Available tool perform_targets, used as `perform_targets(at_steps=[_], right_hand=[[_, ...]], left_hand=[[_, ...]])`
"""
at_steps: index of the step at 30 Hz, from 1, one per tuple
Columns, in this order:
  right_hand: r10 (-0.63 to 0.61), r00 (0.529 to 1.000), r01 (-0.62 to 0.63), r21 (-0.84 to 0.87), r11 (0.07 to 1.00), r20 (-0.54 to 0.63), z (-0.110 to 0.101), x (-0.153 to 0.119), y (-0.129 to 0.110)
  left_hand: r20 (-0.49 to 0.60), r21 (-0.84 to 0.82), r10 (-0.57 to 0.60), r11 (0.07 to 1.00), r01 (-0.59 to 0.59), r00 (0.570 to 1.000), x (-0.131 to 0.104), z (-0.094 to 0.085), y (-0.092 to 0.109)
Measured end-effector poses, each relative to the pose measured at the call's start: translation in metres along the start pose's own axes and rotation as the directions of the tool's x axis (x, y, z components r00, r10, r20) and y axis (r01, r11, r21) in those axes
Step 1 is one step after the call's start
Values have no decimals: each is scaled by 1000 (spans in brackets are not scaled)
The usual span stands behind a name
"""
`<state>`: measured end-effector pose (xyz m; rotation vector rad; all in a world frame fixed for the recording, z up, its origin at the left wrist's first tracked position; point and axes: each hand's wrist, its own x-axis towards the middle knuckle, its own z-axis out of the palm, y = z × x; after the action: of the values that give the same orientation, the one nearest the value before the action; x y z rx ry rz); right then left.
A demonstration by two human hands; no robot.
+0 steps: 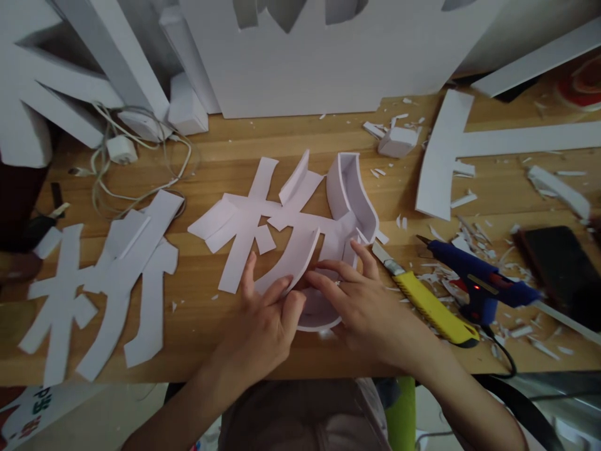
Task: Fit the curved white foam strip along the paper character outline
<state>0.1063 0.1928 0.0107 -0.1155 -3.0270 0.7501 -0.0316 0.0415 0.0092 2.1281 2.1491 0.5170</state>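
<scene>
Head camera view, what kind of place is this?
Probably a sign-making workbench: white foam-board character cutouts on a wooden table, a yellow utility knife, a blue hot glue gun and scattered offcuts.

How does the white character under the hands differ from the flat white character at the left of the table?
The character under the hands has upright strips standing along its edges; the left character lies fully flat, without walls. The left hand and right hand press a curved strip against the first; nothing touches the second. The first looks faintly lilac, the second plain white. Both lie on the wooden table and appear to have the same shape.
</scene>
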Motion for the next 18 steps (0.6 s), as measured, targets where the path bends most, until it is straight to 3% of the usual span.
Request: perform_targets(at_steps=[5,10,15,18], right_hand=[[7,999,-9,-50,999,-39,4,-2,-5],[59,978,-78,-88,993,-199,-6,-24,-14],[204,865,-199,59,978,-458,-10,-56,-17],[293,804,-263,133,956,-517,2,-63,-23]], left_hand=[[-27,3,-14,1000,14,1000,0,0,2],[-14,-21,-31,999,30,999,0,1,3],[-25,-20,-21,1000,20,999,0,3,3],[-35,-30,-29,999,28,999,0,4,4]])
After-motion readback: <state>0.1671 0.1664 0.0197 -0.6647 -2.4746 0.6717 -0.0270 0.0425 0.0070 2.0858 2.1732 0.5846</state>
